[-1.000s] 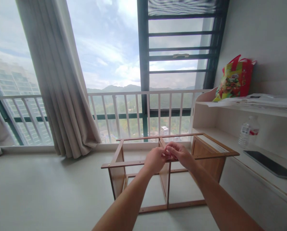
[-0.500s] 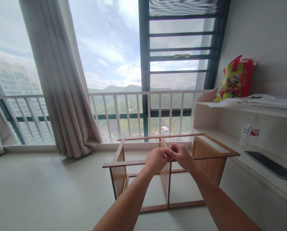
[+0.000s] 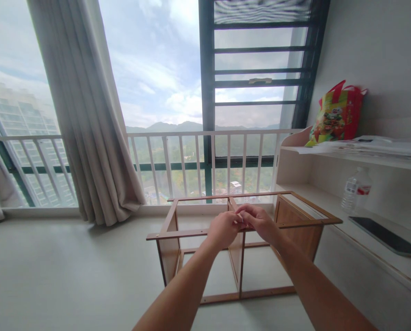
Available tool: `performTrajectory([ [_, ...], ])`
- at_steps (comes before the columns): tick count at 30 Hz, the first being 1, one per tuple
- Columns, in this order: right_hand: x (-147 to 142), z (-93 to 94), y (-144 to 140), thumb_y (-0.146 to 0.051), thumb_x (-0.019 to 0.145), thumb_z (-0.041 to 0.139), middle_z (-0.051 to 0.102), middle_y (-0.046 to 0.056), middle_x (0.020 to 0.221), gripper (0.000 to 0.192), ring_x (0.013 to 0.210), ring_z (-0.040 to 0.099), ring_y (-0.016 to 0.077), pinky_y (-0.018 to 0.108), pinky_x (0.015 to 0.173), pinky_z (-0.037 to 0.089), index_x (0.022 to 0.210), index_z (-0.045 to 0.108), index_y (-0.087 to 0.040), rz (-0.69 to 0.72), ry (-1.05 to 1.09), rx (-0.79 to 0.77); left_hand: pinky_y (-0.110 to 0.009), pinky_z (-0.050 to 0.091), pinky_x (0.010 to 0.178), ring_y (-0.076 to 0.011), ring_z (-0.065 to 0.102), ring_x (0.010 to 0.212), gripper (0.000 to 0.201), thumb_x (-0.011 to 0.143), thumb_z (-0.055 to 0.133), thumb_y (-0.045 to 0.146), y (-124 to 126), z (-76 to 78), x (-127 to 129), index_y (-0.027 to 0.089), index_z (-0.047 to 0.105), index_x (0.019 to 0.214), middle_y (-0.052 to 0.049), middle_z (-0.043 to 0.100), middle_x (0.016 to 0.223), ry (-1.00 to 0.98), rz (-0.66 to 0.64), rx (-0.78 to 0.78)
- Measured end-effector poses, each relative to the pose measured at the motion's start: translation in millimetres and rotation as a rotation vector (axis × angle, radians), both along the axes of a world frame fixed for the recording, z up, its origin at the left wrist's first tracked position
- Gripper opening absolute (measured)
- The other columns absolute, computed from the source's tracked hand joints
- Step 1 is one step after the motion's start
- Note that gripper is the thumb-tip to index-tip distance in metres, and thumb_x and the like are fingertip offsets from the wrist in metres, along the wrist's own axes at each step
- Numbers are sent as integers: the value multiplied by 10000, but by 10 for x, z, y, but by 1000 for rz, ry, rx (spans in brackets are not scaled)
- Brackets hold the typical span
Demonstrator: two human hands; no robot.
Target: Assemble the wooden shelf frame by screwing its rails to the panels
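Note:
A wooden cabinet frame (image 3: 178, 235) stands open-topped on the floor by the window, with a middle divider panel (image 3: 236, 257). My left hand (image 3: 222, 228) and my right hand (image 3: 259, 220) meet above the top of that divider, fingers curled together. They pinch something very small between them; I cannot make out what it is. Both forearms reach in from the bottom of the view.
A white shelf unit (image 3: 333, 193) runs along the right wall with a water bottle (image 3: 355, 187), a dark tablet (image 3: 386, 236), papers and a red-green bag (image 3: 336, 112). A beige curtain (image 3: 88, 119) hangs left; a white railing (image 3: 198, 161) lines the window.
My right hand has lowered slightly and its fingers have shifted against the left hand. The frame has not moved.

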State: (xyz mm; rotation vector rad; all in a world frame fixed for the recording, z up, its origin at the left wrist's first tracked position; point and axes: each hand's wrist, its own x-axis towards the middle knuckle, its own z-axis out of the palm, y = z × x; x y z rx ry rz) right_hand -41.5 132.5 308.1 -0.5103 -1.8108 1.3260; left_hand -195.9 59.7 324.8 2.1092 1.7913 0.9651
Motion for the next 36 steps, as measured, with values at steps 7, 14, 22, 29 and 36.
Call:
performTrajectory([
  [7,-9,26,2,-533,804,741,549,-52,581,378,491,446,98,228,457,344,868,608,-185,-91,14,0,-255,464,716,-170,655,819,219,864,587,321,-30,29,9,269,800,872,-19,759,972,14,-20,5],
  [14,32,37,-17,-518,790,765,512,-60,510,402,443,390,86,235,435,290,692,535,-203,-94,12,22,-265,458,694,-172,661,788,229,871,625,427,-37,15,9,282,795,922,-11,758,905,2,-4,2],
  [22,18,19,21,-564,848,698,498,-68,540,385,448,379,80,219,428,255,855,632,-184,-41,20,11,-261,459,724,-172,651,810,200,878,624,353,-32,12,11,271,806,897,-21,757,891,-2,15,2],
  [29,58,41,29,-566,853,686,511,-42,548,416,458,380,76,230,439,245,866,737,-153,43,11,-16,-259,426,711,-172,642,812,210,871,611,336,-43,22,6,265,809,883,-24,755,922,-9,14,6],
  [36,86,38,61,-577,883,637,521,-31,550,433,466,391,87,239,445,247,875,726,-153,97,7,-59,-251,411,702,-169,638,817,191,868,612,308,-72,48,15,265,798,858,-19,750,917,-1,7,-10],
])
